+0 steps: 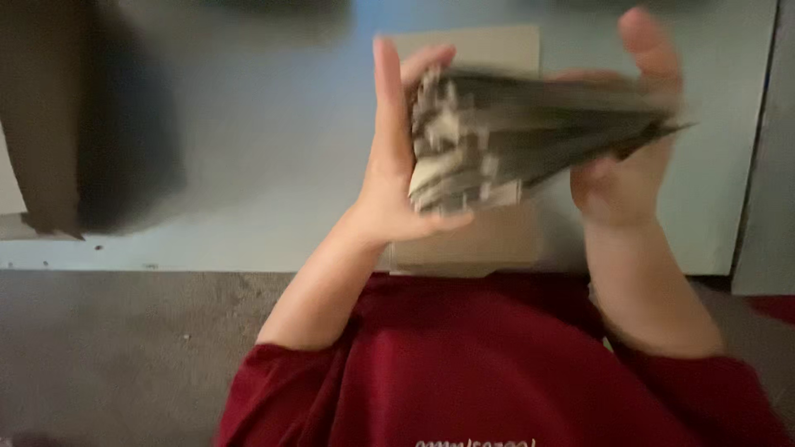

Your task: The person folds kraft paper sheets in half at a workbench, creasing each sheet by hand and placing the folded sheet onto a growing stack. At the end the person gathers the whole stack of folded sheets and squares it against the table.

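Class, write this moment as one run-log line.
left hand: grips stack end | right hand: grips other end | paper stack: held above table, blurred

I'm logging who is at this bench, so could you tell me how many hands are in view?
2. The left hand presses the left end of a blurred stack of flat folded pieces; the right hand grips its right end. No other person's hands show.

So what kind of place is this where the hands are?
Probably a workbench or packing spot, though it is hard to be sure. Both hands, left hand and right hand, hold a blurred stack of flat pieces over a pale table, with flat cardboard beneath.
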